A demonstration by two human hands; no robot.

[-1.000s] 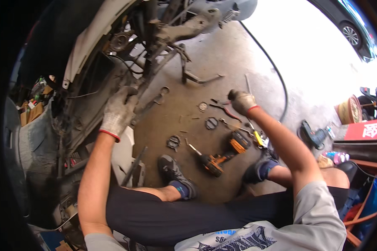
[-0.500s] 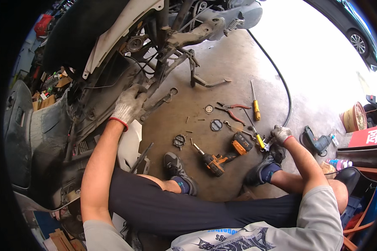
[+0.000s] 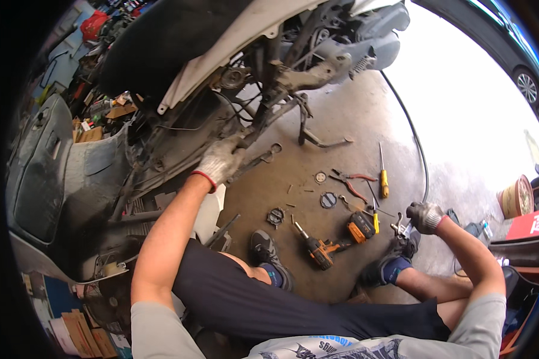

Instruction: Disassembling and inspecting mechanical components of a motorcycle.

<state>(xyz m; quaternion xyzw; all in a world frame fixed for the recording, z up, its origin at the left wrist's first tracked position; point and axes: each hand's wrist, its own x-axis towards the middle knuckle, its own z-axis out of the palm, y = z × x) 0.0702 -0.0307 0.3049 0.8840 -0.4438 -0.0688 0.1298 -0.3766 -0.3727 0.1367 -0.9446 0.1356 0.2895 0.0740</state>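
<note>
My left hand (image 3: 220, 160), in a white knit glove with a red cuff, grips a dirty metal frame (image 3: 265, 119) of the partly stripped scooter, fingers curled round it. My gloved right hand (image 3: 426, 216) grips a silver air blow gun (image 3: 405, 227) with a thin nozzle, low over my shoe, beside the black hose (image 3: 410, 122). On the floor between my hands lie an orange cordless impact driver (image 3: 322, 250), red-handled pliers (image 3: 356, 191), yellow screwdrivers (image 3: 384, 182), a round black cover (image 3: 275, 216) and several other small metal parts.
A plastic body panel (image 3: 60, 179) and cluttered boxes (image 3: 84, 335) fill the left. At the right are a bucket (image 3: 515, 196), a red box (image 3: 527, 224) and a dark power tool (image 3: 473, 229). A dark car (image 3: 509, 57) stands at the top right.
My right hand has moved down from near the pliers and screwdriver to the air gun, and now holds it. The view has shifted, with the scene sliding right. My left hand stays on the frame.
</note>
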